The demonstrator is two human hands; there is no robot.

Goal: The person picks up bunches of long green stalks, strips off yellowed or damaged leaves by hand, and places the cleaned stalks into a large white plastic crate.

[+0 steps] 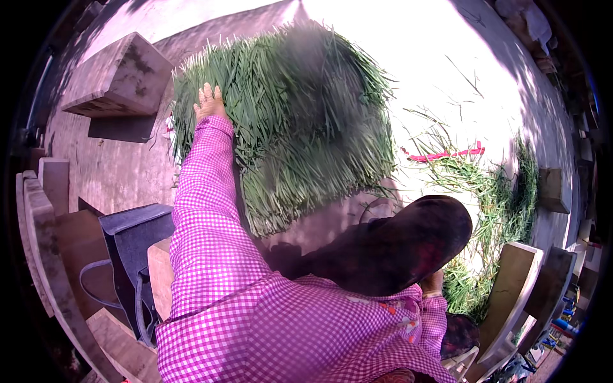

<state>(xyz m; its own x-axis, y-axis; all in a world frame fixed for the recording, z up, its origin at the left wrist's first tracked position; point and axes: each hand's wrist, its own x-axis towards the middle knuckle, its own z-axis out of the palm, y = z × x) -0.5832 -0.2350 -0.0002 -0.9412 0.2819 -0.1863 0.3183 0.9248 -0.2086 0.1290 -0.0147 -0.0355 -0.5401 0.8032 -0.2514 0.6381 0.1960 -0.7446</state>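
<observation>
A broad, thick pile of long green leafy stalks, which look like chives (258,91), lies stacked on the ground before me. My left hand (209,103) reaches out and rests against the pile's left side, fingers spread on the leaves. It appears to grip nothing. Down by my right thigh, my right hand (432,282) is mostly hidden behind the dark-trousered leg (383,249); its fingers cannot be made out. Beside that hand lie loose green stalks (464,287). A red strip (445,154) lies across scattered stalks right of the pile.
A pale block (119,76) stands on the ground at upper left. A dark bag with handles (136,239) sits left of my arm, near several wooden boards (48,225). More boards (510,282) stand at lower right. Another block (553,189) is at far right.
</observation>
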